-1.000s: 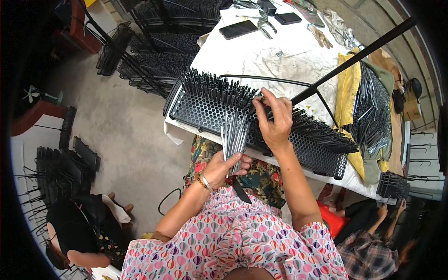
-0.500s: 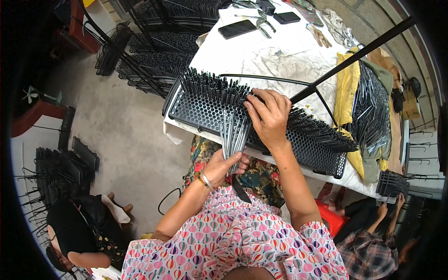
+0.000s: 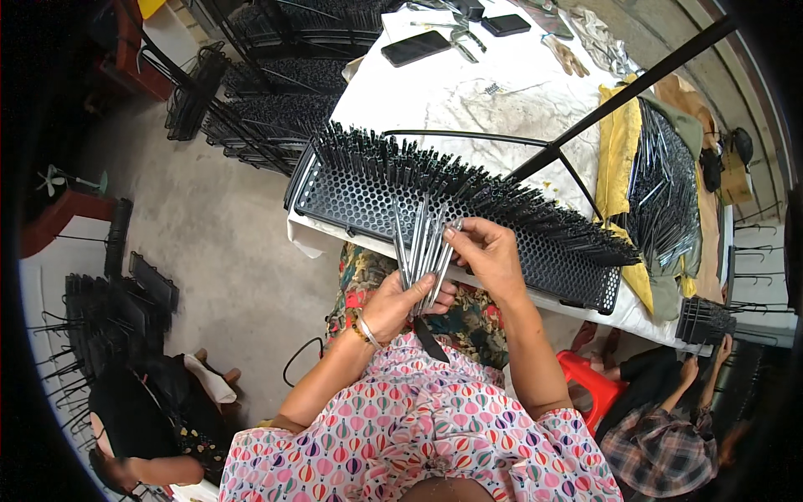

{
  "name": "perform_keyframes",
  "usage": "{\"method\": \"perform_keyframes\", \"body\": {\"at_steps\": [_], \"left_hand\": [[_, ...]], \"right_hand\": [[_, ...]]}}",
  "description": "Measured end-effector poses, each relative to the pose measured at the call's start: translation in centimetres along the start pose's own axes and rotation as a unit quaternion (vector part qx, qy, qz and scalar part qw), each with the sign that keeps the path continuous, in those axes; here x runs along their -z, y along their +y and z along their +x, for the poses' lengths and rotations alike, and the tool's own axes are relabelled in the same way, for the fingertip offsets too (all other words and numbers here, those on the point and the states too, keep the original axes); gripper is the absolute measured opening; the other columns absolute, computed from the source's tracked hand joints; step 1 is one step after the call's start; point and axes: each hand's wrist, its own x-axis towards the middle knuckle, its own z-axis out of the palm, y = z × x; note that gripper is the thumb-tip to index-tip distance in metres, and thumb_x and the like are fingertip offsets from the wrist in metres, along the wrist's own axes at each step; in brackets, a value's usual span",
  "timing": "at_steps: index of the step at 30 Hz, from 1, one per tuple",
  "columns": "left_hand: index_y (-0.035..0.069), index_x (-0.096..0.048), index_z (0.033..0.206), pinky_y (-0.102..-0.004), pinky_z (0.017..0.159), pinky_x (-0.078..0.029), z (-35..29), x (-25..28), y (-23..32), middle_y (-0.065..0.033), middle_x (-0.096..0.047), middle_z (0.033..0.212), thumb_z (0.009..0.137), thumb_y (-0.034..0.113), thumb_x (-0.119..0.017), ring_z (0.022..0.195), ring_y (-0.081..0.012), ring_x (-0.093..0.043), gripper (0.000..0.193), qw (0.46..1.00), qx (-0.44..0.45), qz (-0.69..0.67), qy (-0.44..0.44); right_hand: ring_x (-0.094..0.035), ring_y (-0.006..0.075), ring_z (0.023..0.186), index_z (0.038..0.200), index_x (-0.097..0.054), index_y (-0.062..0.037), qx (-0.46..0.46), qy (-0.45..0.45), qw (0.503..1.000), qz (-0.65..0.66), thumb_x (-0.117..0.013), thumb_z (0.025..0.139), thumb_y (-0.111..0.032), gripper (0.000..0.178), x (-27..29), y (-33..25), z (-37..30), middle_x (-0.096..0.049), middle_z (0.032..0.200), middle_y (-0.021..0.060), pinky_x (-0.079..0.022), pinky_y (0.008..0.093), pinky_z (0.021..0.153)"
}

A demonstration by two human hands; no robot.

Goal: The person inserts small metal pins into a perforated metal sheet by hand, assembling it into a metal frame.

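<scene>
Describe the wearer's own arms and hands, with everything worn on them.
The left hand and right hand are both ungloved. The left wrist carries a smooth silvery bangle and a bracelet of brownish beads; the right wrist has nothing on it. The forearms are uncovered below short, pale sleeves printed with colourful hot-air balloons.

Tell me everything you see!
perforated rack: one, black, centre
thin rods: many, black, along rack
bundled rods: several, silver, centre
cloth: one, white, under rack
flat devices: two, black, upper cloth
glove: one, tan, upper right
sacking: one piece, yellow, right
loose rods: many, dark, against sacking
stool: one, red, lower right
stacked racks: several, black, left
co-workers: two, black and plaid, lower corners
left hand: one, bare, gripping bundled rods
right hand: one, bare, pinching a bundled rod
</scene>
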Motion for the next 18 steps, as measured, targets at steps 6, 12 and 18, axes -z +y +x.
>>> {"method": "perform_keyframes", "body": {"at_steps": [6, 12, 18], "left_hand": [[0.001, -0.047, 0.117, -0.0341, 0.075, -0.055, 0.6, 0.8, -0.9, -0.0143, -0.06, 0.101, 0.094, 0.022, -0.047, 0.089, -0.0214, -0.062, 0.031, 0.999, 0.0, -0.035, 0.038], [0.004, -0.046, 0.104, -0.0252, 0.052, -0.052, 0.6, 0.8, -0.1, -0.0104, -0.061, 0.082, 0.095, 0.039, -0.04, 0.063, -0.0154, -0.061, 0.037, 0.993, 0.008, -0.015, 0.118], [0.005, -0.047, 0.1, -0.0218, 0.043, -0.043, 0.4, 1.4, -0.6, -0.0071, -0.06, 0.076, 0.097, 0.034, -0.039, 0.054, -0.0101, -0.053, 0.031, 0.992, -0.03, 0.034, 0.118]], "right_hand": [[-0.06, 0.0083, 0.071, 0.094, -0.063, 0.0037, 0.121, 0.109, 0.986, 0.047, -0.065, 0.083, -0.01, 0.017, 0.8, -1.7, 0.3, -0.066, 0.079, 0.0055, -0.048, 0.0209, 0.062], [-0.06, 0.0088, 0.067, 0.096, -0.063, 0.0018, 0.324, 0.22, 0.915, -0.099, -0.067, 0.08, -0.006, 0.018, 0.4, -2.3, 3.4, -0.066, 0.079, 0.0075, -0.047, 0.0215, 0.06], [-0.063, 0.0118, 0.072, 0.096, -0.064, -0.0003, 0.357, 0.209, 0.887, -0.208, -0.066, 0.081, -0.006, 0.016, 0.4, -1.9, 3.9, -0.067, 0.083, 0.0091, -0.049, 0.0231, 0.062]]}}
